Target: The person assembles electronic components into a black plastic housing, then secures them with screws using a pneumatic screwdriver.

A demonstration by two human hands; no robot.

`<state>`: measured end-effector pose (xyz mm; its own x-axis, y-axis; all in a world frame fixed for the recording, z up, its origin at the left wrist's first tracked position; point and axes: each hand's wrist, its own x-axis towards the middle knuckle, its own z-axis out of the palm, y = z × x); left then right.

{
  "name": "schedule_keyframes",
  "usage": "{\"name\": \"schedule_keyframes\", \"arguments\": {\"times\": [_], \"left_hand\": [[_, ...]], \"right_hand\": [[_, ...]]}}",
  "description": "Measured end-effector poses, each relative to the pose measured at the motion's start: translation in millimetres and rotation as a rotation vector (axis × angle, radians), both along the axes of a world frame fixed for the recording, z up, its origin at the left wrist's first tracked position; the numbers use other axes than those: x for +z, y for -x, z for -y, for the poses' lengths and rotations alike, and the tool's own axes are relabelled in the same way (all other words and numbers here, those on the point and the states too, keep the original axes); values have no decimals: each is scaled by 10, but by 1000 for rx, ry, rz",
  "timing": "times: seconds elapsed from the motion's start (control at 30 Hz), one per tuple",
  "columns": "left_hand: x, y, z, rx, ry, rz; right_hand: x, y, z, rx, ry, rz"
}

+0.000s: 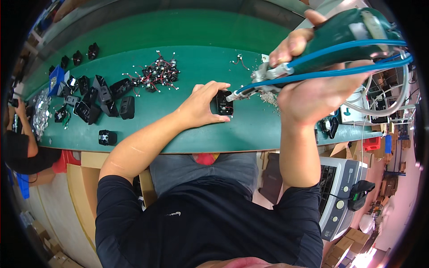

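Left hand [203, 105] pinning a small, rigid, likely light black plastic socket housing [225, 103] by its side edges on the green tabletop [187, 67], right hand [308, 85] at three o'clock wrapped around a green pneumatic screwdriver [344, 40], tip touching the housing.

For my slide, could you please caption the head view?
Left hand steadies a small black part on the green bench; right hand aims a green power screwdriver at it.

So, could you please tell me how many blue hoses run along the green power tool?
2. Both blue hoses run side by side along the green power tool in the right hand, from its tip by the black part towards the right edge; others may be hidden behind it.
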<state>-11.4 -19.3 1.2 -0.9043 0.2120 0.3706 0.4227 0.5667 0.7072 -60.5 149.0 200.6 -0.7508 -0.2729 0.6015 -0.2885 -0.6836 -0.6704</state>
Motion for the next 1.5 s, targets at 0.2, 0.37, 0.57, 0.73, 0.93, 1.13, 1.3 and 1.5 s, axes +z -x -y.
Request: {"name": "schedule_keyframes", "arguments": {"times": [0.2,0.37,0.57,0.73,0.93,1.13,1.3,1.5], "left_hand": [[15,2,-21,2,-15,4],[27,4,-10,-31,-32,-18],[42,-15,-6,-31,-4,23],[56,-40,-20,-18,-8,14],[-3,14,17,-17,7,-25],[77,37,-11,-35,42,-11],[316,118,161,97,128,-27],[982,1067,985,551,667,174]], "right_hand": [[-147,177,43,-369,-181,4],[-538,65,113,-279,-300,72],[-720,67,115,-231,-272,104],[-716,68,87,-232,-305,76],[-846,98,108,-127,-224,109],[-741,192,179,-322,-266,56],[146,320,-272,-425,-274,-180],[38,194,-353,-643,-173,-219]]}}
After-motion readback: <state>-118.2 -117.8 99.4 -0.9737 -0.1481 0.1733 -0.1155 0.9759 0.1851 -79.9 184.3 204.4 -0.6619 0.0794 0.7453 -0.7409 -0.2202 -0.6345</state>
